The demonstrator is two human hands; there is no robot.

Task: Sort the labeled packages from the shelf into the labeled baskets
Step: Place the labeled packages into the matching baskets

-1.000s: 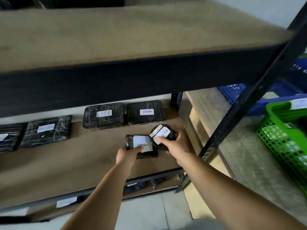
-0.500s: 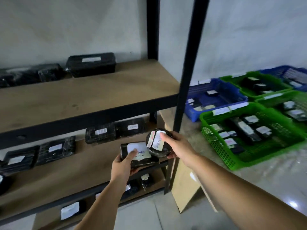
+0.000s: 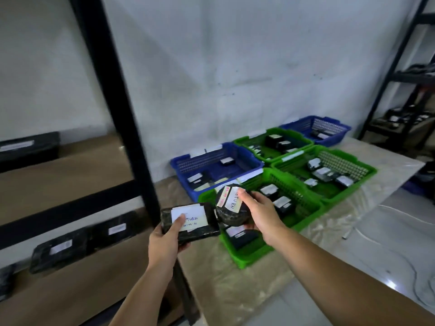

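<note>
1. My left hand (image 3: 164,241) grips a flat black package (image 3: 188,222), thumb on its white label reading "TURN".
2. My right hand (image 3: 259,212) curls around a round black package (image 3: 229,208) labelled "RETURN", just right of the flat one.
3. Directly beneath my right hand sits a green basket (image 3: 244,255) holding labelled packages, on the tabletop (image 3: 235,290).
4. Beyond my hands stand a blue basket (image 3: 183,163) and more baskets.
5. Left of my left hand, the shelf (image 3: 70,278) carries wrapped packages.

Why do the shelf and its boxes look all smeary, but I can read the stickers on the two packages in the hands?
Head view: the shelf at left is streaked with motion blur, its package labels unreadable; the flat package in the left hand and the round package in the right hand are sharper, "TURN" legible; the black post bows from the wide lens; bright glare sits on the table at lower right.
</note>
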